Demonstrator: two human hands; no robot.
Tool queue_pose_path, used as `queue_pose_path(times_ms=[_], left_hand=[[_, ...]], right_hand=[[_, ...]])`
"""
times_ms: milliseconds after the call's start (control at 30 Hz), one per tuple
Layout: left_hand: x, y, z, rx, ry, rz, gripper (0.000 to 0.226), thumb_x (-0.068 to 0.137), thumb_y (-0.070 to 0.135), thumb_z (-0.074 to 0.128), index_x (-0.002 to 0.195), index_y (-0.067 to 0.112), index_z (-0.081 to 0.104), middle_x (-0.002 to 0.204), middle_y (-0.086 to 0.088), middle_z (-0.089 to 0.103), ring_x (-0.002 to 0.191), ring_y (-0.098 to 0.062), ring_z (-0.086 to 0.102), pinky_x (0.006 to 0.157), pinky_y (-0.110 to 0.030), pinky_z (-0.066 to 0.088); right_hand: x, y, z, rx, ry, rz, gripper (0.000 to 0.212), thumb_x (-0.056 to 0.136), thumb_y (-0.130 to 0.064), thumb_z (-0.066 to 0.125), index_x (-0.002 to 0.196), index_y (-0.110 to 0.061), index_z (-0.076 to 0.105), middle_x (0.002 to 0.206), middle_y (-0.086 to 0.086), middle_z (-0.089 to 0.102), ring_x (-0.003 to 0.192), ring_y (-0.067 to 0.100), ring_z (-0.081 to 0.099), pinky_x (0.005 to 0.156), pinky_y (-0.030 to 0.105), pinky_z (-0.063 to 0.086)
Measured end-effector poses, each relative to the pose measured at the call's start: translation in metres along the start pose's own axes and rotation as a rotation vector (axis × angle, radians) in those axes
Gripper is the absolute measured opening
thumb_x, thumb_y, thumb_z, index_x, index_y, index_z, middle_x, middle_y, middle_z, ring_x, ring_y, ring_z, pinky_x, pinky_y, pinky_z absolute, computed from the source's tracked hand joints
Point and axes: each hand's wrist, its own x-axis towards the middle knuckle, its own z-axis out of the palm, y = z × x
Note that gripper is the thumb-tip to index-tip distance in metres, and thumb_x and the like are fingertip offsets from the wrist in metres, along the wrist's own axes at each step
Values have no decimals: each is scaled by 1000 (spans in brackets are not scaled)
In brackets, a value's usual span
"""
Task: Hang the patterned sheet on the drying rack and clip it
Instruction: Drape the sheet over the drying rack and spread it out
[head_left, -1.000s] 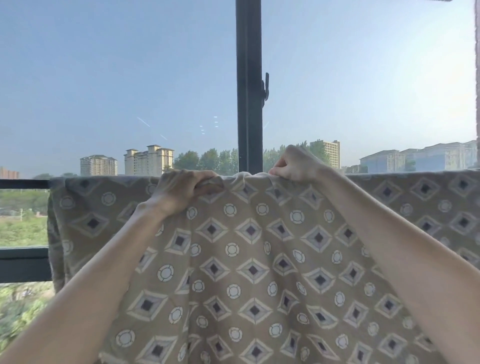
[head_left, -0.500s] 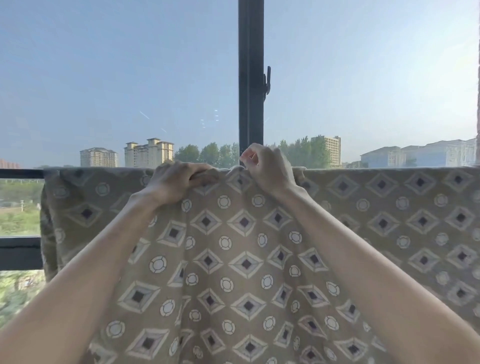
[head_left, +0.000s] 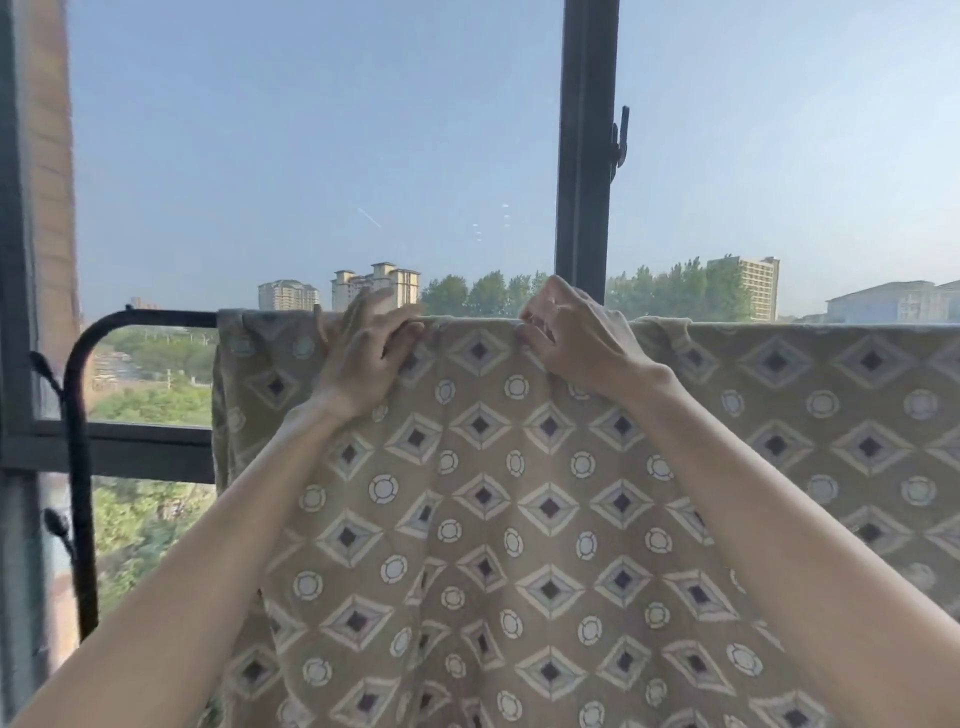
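The patterned sheet, tan with diamonds and circles, hangs over the black drying rack bar in front of the window. Its left edge stops a little short of the rack's curved left corner. My left hand rests on the sheet's top edge with its fingers spread and partly lifted above the bar. Just to the right, my right hand pinches a fold of the top edge with curled fingers. The sheet hides the bar beneath both hands. No clip shows on the sheet.
The rack's left upright runs down beside the window frame, which has a handle on its centre post. Two small dark shapes stick out by the upright; I cannot tell what they are. Buildings and trees lie beyond the glass.
My left hand has loosened from a grip to spread fingers on the top edge. My right hand still pinches the edge. The view has turned left, showing the rack's left corner and the sheet's left edge.
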Motion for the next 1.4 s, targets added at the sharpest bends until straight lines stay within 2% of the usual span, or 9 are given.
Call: queue_pose_path(times_ms=[133, 233, 367, 500, 633, 767, 967, 1067, 1400], left_hand=[[-35, -33, -1, -17, 128, -260, 63, 87, 56, 41, 143, 49, 15, 154, 5, -23, 141, -26, -23, 108, -66, -3], [-57, -50, -2, -19, 146, -438, 82, 84, 61, 44, 146, 44, -7, 152, -3, -30, 138, -31, -27, 103, -65, -11], [-80, -79, -5, -234, 100, -451, 104, 67, 72, 56, 141, 50, -15, 158, 1, -7, 143, -34, 10, 110, -63, 18], [-93, -89, -10, -513, 91, -743, 125, 44, 81, 68, 144, 44, 1, 149, -1, 34, 127, -30, 46, 101, -53, 41], [-98, -83, -10, -533, 17, -917, 87, 74, 55, 68, 142, 14, 30, 124, -11, 58, 106, -30, 59, 91, -38, 48], [-99, -69, -21, -522, 199, -767, 37, 95, 34, 50, 105, 1, 62, 90, -11, 65, 87, -27, 62, 72, -31, 48], [-69, -61, -55, -426, 378, -580, 35, 96, 36, 47, 84, 6, 59, 71, -2, 56, 63, -13, 52, 56, -26, 43], [-49, -59, -66, -408, 360, -531, 31, 97, 32, 47, 70, 17, 53, 67, 2, 52, 60, -7, 47, 54, -20, 39], [23, -76, -82, -340, 346, -416, 26, 95, 38, 47, 86, 14, 47, 83, -8, 48, 78, -18, 48, 69, -34, 41]], right_hand=[[-3, -11, 8, -30, 6, 23, 27, 99, -18, 38, 120, -16, 56, 114, 1, 60, 110, 22, 53, 92, 36, 37], [-5, -28, 20, -112, -36, -16, 63, 91, -1, 44, 146, -28, 31, 130, 2, 54, 123, 25, 42, 113, 45, 19], [-1, -45, 35, -244, 9, 60, 63, 95, -12, 44, 148, -37, 21, 132, 7, 49, 126, 32, 39, 113, 52, 17], [3, -51, 40, -233, 5, 83, 49, 98, -45, 31, 147, -38, 25, 134, 5, 48, 124, 32, 38, 107, 55, 21], [3, -49, 39, -212, -31, 80, 62, 91, -65, 26, 146, -39, 23, 133, 6, 47, 126, 31, 37, 105, 55, 20], [4, -49, 41, -208, 17, 92, 49, 97, -51, 32, 144, -38, 30, 130, 7, 50, 122, 31, 41, 102, 54, 23], [10, -51, 41, -251, 135, 127, 34, 93, -33, 58, 126, -37, 55, 103, 0, 67, 96, 28, 60, 96, 50, 38], [12, -47, 30, -41, 213, 101, 19, 91, -35, 60, 106, -28, 69, 89, -2, 70, 84, 22, 60, 96, 43, 38], [68, -56, 20, -65, 251, 372, 23, 90, -5, 44, 82, -6, 66, 64, 4, 54, 60, 20, 46, 61, 28, 30]])
